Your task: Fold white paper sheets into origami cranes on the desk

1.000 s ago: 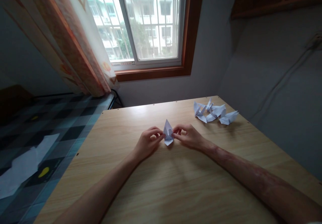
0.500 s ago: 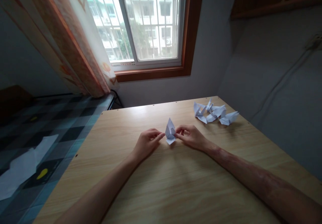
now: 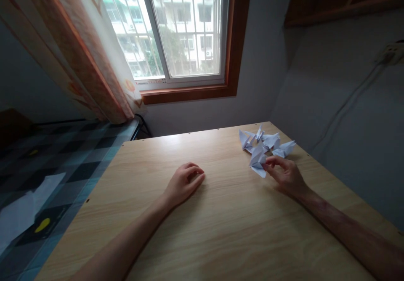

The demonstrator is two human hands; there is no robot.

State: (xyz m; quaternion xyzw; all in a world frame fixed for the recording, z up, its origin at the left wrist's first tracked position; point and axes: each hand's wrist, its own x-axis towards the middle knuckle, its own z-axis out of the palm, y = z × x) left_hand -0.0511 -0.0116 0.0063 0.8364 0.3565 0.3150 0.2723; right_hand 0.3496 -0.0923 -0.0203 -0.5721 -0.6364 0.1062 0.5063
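My right hand [image 3: 285,174] pinches a folded white paper crane [image 3: 258,160] and holds it low over the wooden table [image 3: 221,230], right beside a pile of several folded paper cranes [image 3: 268,140] at the far right. My left hand [image 3: 184,182] rests on the table near the middle, fingers loosely curled, holding nothing.
A window [image 3: 176,28] with an orange curtain [image 3: 78,49] is behind the table. A bed with a checked cover [image 3: 47,163] lies to the left, with white paper [image 3: 22,209] on it. A grey wall [image 3: 347,104] borders the table's right side.
My left hand let go of the crane and stayed in the middle. My right hand carried the crane to the right, up to the pile of cranes.
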